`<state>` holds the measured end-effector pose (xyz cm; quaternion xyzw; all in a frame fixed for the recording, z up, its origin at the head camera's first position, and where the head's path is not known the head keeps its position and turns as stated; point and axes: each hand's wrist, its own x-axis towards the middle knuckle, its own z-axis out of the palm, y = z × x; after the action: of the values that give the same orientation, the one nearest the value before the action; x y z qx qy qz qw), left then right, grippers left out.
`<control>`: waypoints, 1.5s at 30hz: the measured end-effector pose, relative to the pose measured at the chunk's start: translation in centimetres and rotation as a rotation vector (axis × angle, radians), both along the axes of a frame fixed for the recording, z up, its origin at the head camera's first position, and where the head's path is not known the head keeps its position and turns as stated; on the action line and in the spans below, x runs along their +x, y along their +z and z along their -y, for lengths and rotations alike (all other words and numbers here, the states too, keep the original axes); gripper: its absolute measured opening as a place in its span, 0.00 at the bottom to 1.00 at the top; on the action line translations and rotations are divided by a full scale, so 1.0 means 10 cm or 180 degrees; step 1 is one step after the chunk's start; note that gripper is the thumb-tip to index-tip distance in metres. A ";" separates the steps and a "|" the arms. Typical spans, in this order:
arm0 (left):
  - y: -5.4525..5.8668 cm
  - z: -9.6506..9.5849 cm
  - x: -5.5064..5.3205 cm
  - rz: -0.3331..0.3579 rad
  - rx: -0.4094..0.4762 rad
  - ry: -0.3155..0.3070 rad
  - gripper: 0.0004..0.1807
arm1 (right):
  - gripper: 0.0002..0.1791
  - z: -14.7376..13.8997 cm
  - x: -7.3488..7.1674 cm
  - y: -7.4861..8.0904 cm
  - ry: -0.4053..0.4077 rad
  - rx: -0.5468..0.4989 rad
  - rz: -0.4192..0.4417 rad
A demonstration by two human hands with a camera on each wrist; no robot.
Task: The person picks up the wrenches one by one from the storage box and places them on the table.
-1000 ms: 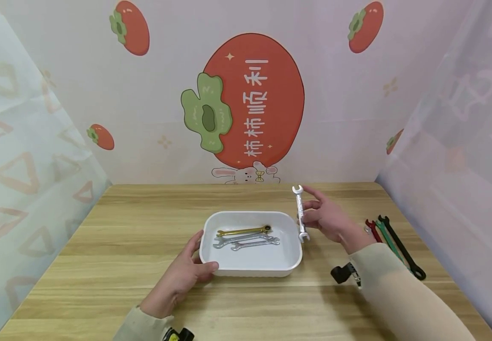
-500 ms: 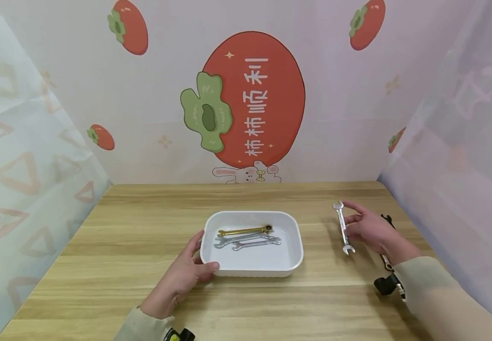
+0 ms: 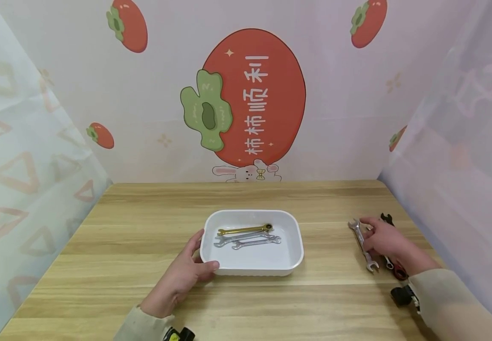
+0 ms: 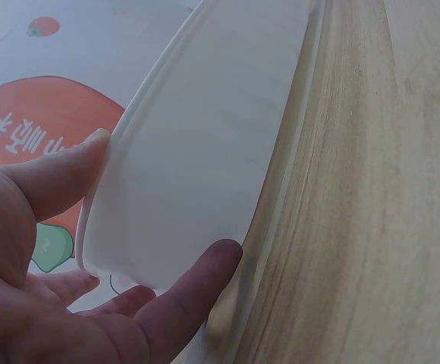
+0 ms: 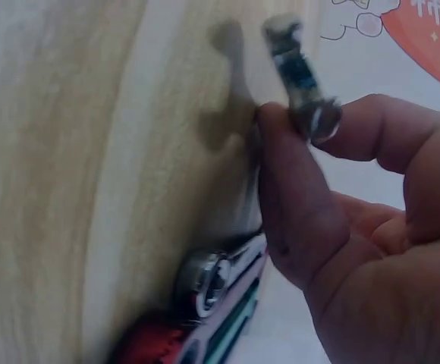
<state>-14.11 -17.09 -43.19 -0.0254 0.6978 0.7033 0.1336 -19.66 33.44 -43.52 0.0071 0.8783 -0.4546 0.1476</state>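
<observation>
My left hand (image 3: 186,270) holds the left front corner of a white plastic tray (image 3: 254,273); in the left wrist view its thumb lies on the rim and its fingers are against the outer wall. Inside the tray lie a gold ratchet wrench (image 3: 241,230) and two silver wrenches (image 3: 258,243). At the right side of the table, my right hand (image 3: 388,242) pinches a silver double open-end wrench (image 3: 361,242) between thumb and fingers. In the right wrist view this wrench (image 5: 300,80) casts a shadow on the table close by.
Beneath and beside my right hand lie more wrenches: a black one (image 3: 387,218), one with a red ring end (image 3: 400,272) and a chrome ring-ended one (image 5: 209,284), partly hidden by the hand. A printed cloth wall (image 3: 335,118) stands behind the wooden table (image 3: 143,203).
My right hand has carried the silver wrench from the tray's right edge rightward and down to beside the other wrenches. My left hand and the tray have stayed in place.
</observation>
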 end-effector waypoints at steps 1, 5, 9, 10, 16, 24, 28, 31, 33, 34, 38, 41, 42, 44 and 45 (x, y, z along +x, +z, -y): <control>0.00 0.00 0.00 0.0000 -0.0006 0.0001 0.54 | 0.47 0.00 0.00 -0.01 0.0015 0.0115 -0.0037; 0.00 0.01 0.00 0.0001 0.0008 0.0005 0.54 | 0.45 0.02 0.01 -0.01 0.0077 0.0639 -0.0223; 0.00 0.01 0.00 -0.0026 0.0025 -0.0001 0.54 | 0.43 0.06 0.03 0.02 0.0197 0.1128 -0.0461; 0.00 0.01 0.00 -0.0028 0.0029 -0.0002 0.53 | 0.42 0.07 0.04 0.02 0.0212 0.1216 -0.0487; 0.00 0.01 0.00 -0.0020 0.0008 -0.0006 0.53 | 0.36 0.11 0.09 0.13 0.0202 0.1619 -0.0765; -0.01 0.01 -0.01 -0.0015 0.0003 -0.0030 0.53 | 0.31 0.21 0.21 0.24 0.0018 0.0344 -0.0305; -0.01 0.01 -0.02 -0.0025 0.0016 -0.0033 0.53 | 0.33 0.18 0.25 0.20 -0.0054 -0.0117 -0.0051; -0.01 0.01 -0.02 -0.0019 0.0006 -0.0025 0.53 | 0.33 0.14 0.27 0.18 -0.0108 -0.0194 -0.0025; -0.01 0.01 -0.02 -0.0020 0.0002 -0.0021 0.53 | 0.33 0.11 0.27 0.17 -0.0114 -0.0222 -0.0013; -0.01 0.01 -0.02 -0.0022 0.0002 -0.0021 0.53 | 0.33 0.10 0.27 0.17 -0.0106 -0.0223 -0.0019; -0.01 0.00 -0.01 -0.0038 0.0007 -0.0037 0.53 | 0.33 0.09 0.26 0.15 -0.0087 -0.0099 -0.0096; -0.01 0.00 -0.02 -0.0017 0.0002 -0.0038 0.53 | 0.32 0.19 0.23 0.23 -0.0017 0.0002 -0.0227; -0.01 0.01 -0.02 -0.0007 -0.0001 -0.0037 0.53 | 0.31 0.25 0.21 0.26 0.0012 0.0020 -0.0303; -0.01 0.01 -0.02 0.0008 -0.0005 -0.0034 0.53 | 0.31 0.43 0.18 0.37 0.0120 -0.0046 -0.0504; -0.01 0.01 -0.02 0.0014 0.0002 -0.0027 0.53 | 0.31 0.54 0.16 0.42 0.0179 -0.0136 -0.0596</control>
<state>-14.34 -17.18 -43.33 -0.0239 0.6973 0.7029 0.1382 -18.06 28.07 -39.28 -0.0632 0.8782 -0.4676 0.0777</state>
